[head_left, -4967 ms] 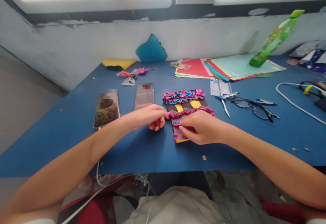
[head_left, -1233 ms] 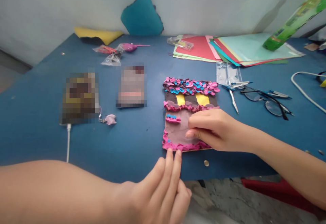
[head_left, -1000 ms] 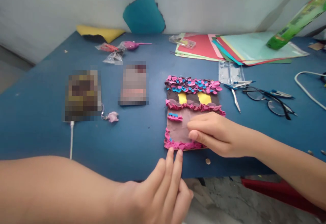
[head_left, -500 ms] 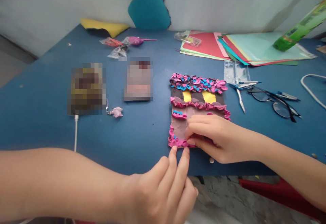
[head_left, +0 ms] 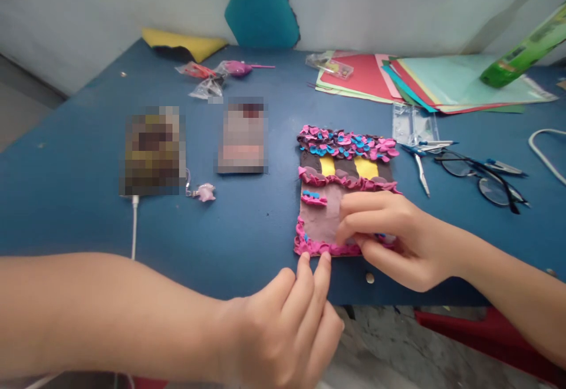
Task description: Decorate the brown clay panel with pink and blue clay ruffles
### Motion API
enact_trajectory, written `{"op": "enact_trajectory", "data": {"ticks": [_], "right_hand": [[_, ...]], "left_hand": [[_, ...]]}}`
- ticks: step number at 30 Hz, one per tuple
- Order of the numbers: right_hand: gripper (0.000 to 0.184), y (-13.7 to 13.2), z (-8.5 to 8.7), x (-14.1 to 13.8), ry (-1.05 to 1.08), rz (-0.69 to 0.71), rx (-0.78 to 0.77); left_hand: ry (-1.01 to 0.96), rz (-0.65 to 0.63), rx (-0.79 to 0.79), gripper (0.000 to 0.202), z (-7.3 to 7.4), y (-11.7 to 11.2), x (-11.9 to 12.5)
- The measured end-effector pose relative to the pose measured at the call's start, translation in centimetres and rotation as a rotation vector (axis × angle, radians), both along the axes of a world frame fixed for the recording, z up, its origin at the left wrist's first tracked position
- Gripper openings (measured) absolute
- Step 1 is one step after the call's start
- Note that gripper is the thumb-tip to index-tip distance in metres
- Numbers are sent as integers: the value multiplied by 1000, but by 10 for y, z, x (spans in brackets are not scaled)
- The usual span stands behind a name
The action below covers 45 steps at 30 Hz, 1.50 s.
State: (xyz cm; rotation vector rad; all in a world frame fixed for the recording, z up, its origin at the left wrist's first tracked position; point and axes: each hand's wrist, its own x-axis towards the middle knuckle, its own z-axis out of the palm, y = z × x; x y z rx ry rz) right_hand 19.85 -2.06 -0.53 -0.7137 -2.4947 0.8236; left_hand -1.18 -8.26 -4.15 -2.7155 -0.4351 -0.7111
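1. Head view: right hand [head_left: 398, 238], lying over the decorated panel [head_left: 325, 209] at 4 o'clock. Fingers curled, thumb beneath; cannot tell whether the tips pinch anything.
2. Left hand [head_left: 283, 330], at 7 o'clock. Two extended fingertips touching the panel's bottom edge; palm hidden, so any hold cannot be told.
3. Panel, dial centre, flat on a blue table [head_left: 247, 230]. Pink, blue and dark petals [head_left: 345, 142] along 12 o'clock; two yellow patches [head_left: 367, 168] beneath; blue-and-pink strip [head_left: 313, 198] at 9 o'clock.
4. Spectacles [head_left: 512, 195], 3 o'clock; compass [head_left: 421, 171] nearer the panel.
5. Clear case [head_left: 403, 125], 2 o'clock; beyond it, coloured sheets [head_left: 446, 79] bearing a green bottle [head_left: 515, 59].
6. Pixelated device [head_left: 243, 135], 10 o'clock; pale charm [head_left: 206, 193], 9 o'clock.
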Motion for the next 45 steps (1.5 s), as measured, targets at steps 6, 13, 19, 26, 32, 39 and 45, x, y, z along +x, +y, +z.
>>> {"op": "enact_trajectory", "data": {"ticks": [6,13,19,26,32,39,45], "right_hand": [[25,0,-2,-2,-57,28,22],[26,0,-4,-2,-100,33,49],[28,-1,-5,-3,-126,35,73],[23,-1,-4,-3,15,-58,118],[19,-7,1,-2,154,-129,177],[8,-16,7,-2,229,-101,213],[11,-19,3,-6,156,-17,256]], "left_hand": [[-20,8,-11,22,-1,0,1],[-17,14,-5,23,-1,-2,1],[-33,17,10,23,-4,0,1],[-147,-95,-26,14,-3,9,0],[-186,-233,-696,15,15,21,1],[-248,-285,-1346,22,17,33,1],[-305,-338,-1366,26,16,33,3]]}}
